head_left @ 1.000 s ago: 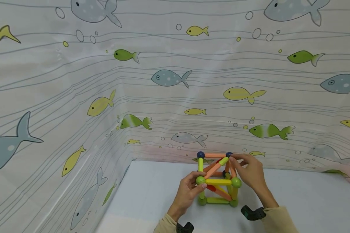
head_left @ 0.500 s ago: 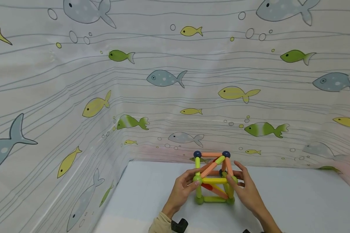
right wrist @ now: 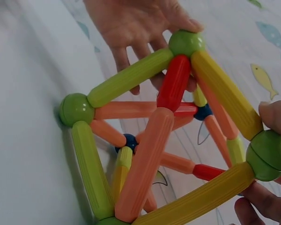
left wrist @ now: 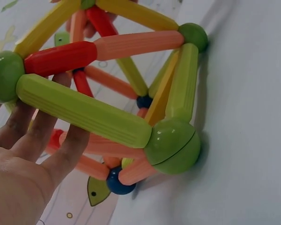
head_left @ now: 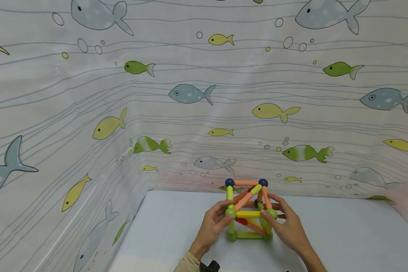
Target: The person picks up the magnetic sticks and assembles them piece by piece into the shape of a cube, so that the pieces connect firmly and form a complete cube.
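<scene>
A box-shaped toy frame of coloured rods and balls stands on the white table, its yellow rod (head_left: 248,214) across the front top edge. Dark blue balls (head_left: 263,183) sit at the raised back corners, and salmon and red rods run diagonally. My left hand (head_left: 209,224) holds the upper left green ball (head_left: 230,214), thumb in front and fingers behind. At the upper right green ball (head_left: 272,214), my right hand (head_left: 290,228) grips with thumb and fingers. In the right wrist view the thumb (right wrist: 275,116) lies against that ball (right wrist: 269,155); some fingers are partly hidden.
The white tabletop (head_left: 170,223) spreads around the frame on both sides. Behind it and at the left rises a pale sheet (head_left: 176,124) printed with fish and wavy lines. A dark wrist device (head_left: 209,266) shows at the left sleeve.
My right hand has moved down from the blue ball at the top right to the green ball below it. The left hand keeps its hold. The head view has shifted slightly.
</scene>
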Available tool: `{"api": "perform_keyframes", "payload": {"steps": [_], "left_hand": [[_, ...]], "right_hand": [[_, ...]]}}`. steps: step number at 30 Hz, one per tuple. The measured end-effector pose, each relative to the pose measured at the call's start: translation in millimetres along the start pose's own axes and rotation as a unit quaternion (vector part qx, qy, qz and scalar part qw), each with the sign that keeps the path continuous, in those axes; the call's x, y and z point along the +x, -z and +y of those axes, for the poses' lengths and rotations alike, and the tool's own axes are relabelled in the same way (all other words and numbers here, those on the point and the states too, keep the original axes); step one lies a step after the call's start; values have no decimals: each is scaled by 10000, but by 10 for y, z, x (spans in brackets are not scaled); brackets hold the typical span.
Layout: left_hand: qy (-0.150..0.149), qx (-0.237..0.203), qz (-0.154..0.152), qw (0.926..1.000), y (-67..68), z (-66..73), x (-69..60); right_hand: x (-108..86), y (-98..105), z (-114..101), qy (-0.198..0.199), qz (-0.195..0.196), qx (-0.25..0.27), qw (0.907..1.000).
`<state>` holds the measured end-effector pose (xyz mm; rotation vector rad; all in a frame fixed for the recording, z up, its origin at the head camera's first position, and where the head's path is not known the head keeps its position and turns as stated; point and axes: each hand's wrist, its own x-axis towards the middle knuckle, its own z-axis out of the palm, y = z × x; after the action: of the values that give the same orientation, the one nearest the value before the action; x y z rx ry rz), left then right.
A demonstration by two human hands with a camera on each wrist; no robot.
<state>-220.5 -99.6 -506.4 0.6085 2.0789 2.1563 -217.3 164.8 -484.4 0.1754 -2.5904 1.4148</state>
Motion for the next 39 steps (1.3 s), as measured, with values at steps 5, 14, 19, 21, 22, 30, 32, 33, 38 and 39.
{"api": "perform_keyframes", "payload": {"steps": [5, 14, 19, 21, 22, 30, 32, 33, 38, 39], "left_hand": [[13, -55, 41, 10000, -8, -2, -7], [-6, -64, 121, 9999, -7, -20, 13], [-47, 89, 148, 9998, 28, -16, -1], [-54, 187, 193, 9996, 43, -10, -9], [-56, 231, 207, 9995, 49, -5, -11], [30, 590, 306, 9978, 115, 47, 16], [16, 713, 356, 9968, 142, 59, 17], [3, 793, 387, 9961, 156, 65, 14], [-25, 1168, 483, 9920, 234, 69, 6], [-28, 1261, 502, 9907, 249, 72, 4]], "right_hand": [[3, 4, -9, 78, 8, -208, 9998], [21, 18, -75, 36, -139, -301, 9994], [25, 8, -87, 99, -250, -312, 9992], [30, 10, -86, 127, -298, -333, 9989], [34, 14, -84, 139, -324, -345, 9988], [56, 66, -61, 34, -646, -474, 9968], [56, 69, -53, -18, -731, -502, 9961], [54, 69, -50, -37, -763, -515, 9957], [50, 79, -11, 81, -794, -582, 9951], [49, 87, -3, 109, -809, -602, 9948]]}}
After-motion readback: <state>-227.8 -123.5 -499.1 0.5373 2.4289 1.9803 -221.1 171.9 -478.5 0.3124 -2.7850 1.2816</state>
